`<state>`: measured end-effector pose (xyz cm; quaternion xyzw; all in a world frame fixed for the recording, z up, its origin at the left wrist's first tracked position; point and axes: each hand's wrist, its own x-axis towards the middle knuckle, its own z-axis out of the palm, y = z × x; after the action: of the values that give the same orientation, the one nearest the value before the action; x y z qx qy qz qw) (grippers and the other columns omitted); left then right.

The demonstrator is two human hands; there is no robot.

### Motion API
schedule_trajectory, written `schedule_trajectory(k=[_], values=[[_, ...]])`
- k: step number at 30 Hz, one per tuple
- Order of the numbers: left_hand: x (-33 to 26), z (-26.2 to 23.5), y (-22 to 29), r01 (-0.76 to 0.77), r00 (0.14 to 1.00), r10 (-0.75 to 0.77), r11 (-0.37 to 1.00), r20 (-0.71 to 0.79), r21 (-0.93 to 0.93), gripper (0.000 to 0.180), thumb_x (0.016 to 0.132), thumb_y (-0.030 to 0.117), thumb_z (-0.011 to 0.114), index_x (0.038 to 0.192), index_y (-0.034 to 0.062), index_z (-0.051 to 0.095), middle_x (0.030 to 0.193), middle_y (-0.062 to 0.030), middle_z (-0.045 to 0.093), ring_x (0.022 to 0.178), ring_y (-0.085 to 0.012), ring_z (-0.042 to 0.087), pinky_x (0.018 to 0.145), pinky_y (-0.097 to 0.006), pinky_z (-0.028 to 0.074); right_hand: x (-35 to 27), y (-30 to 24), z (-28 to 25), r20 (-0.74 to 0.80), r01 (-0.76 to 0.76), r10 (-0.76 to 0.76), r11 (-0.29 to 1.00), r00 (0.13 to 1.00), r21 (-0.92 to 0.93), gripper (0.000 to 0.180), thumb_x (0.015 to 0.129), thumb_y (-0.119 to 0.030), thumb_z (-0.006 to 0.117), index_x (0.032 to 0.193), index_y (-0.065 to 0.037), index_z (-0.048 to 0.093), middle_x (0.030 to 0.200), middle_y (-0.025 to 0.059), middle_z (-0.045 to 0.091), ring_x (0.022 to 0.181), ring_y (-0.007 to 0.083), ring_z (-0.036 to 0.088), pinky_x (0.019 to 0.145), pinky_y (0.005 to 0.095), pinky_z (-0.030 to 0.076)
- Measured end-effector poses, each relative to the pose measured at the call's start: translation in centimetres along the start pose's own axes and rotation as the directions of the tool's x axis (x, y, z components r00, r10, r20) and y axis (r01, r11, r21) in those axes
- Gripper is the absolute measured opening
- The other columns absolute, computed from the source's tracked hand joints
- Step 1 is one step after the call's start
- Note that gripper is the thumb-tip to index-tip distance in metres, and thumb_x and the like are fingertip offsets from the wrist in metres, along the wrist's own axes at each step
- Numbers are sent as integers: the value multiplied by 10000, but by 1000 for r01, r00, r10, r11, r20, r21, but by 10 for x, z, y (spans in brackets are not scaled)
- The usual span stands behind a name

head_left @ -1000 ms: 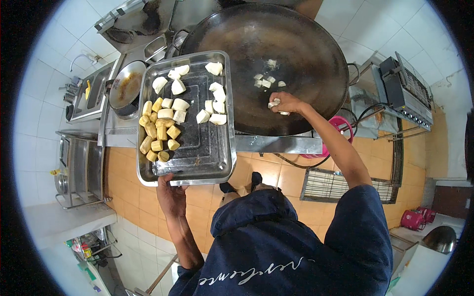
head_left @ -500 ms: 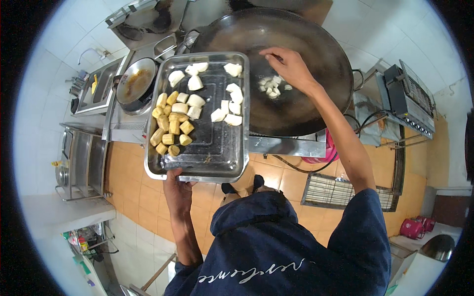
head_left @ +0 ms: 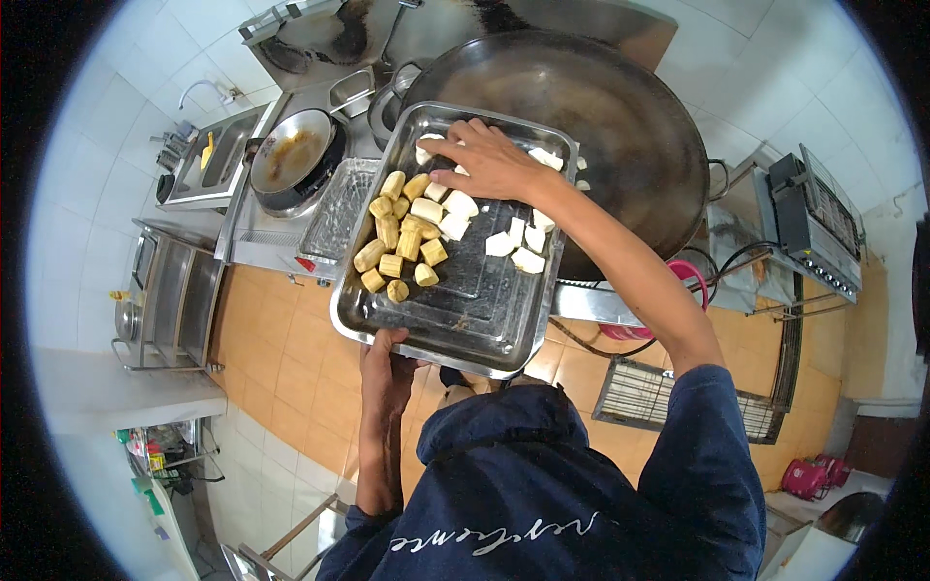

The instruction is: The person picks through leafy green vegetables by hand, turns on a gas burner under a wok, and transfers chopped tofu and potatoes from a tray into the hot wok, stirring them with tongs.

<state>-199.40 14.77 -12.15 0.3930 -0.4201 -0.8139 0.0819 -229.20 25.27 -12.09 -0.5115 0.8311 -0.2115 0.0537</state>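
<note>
From the head camera, the person's left hand (head_left: 386, 360) gripped the near edge of a steel tray (head_left: 455, 320), holding it level beside a big dark wok (head_left: 620, 126). The right hand (head_left: 489, 163) lay palm-down at the tray's far edge, fingers curled over pale white cubes (head_left: 455, 208); whether it had closed on any I could not tell. Fried golden pieces (head_left: 397, 242) crowded the tray's left side. Keeping the tray flat and close to the wok's rim looked wisest. A smaller pan (head_left: 291, 160) held brownish oil.
</note>
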Motion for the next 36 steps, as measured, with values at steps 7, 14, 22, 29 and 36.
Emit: schedule_trajectory(k=[7,14,22,29,36], values=[[3,-5,-6,-9,1000,9,1000,29,5,369,836,143,540,1167,-17,509,1058,-98,621,891,-236,649,781,-385,568,-34,-14,0,40,11,-15,993,999,113,591,811,-502,670,1290,-181,540,1273,130,474,1168,349,466,980,503,391],[6,-11,-9,-31,998,30,999,50,23,373,860,162,528,1192,-5,504,1084,-97,619,901,-222,651,752,-364,568,-37,-15,-3,118,-9,1,998,993,69,562,750,-480,717,1209,-186,581,1349,136,419,1239,345,411,984,501,387],[3,-2,-4,-36,999,37,998,25,-58,415,834,82,535,1217,-43,434,1042,-150,615,797,-255,680,632,-368,613,-40,-10,9,29,37,-41,993,999,111,401,785,-268,671,1150,-124,590,1244,135,449,1168,332,448,948,478,406],[6,3,-5,-21,1000,21,998,5,-60,387,842,112,545,1189,-42,468,1027,-129,617,815,-233,668,643,-354,600,-34,5,11,4,74,-77,963,997,261,374,750,-132,650,1092,-29,540,1171,148,465,1150,328,469,982,411,403],[13,-5,-7,-75,995,77,997,62,-33,388,863,113,524,1219,-33,471,1131,-152,605,929,-264,670,773,-402,618,-17,22,5,-133,117,-65,893,989,435,342,792,-170,683,1092,-47,576,1140,129,486,1099,270,524,940,350,435]])
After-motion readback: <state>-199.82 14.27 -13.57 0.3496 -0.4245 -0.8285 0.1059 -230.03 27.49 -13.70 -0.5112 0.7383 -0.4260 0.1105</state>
